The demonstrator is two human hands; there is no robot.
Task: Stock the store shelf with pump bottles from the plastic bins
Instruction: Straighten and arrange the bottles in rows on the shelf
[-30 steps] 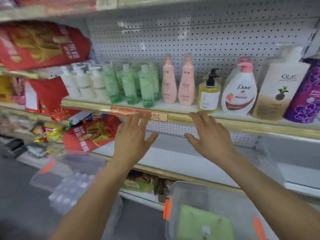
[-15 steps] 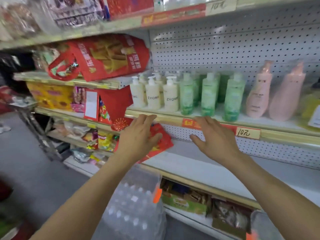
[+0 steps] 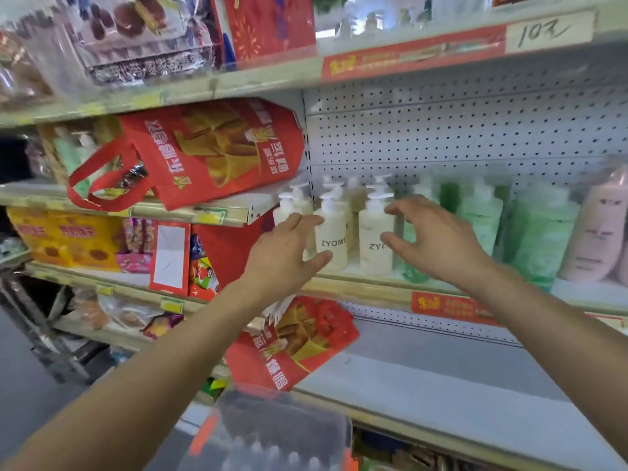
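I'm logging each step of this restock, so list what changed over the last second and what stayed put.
Both hands rose from the shelf's front edge to the white ZYOME bottles: the left hand at their left, the right hand at their right, both open, gripping nothing. The view swung left, away from the pink bottles. The bottles stayed standing, and the green bottles kept their row.

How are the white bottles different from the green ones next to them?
The cream-white ZYOME pump bottles are pale and opaque; the see-through green pump bottles are tinted. White stands left, between both open hands; green stands right, past the right hand. Both stand upright with white pumps.
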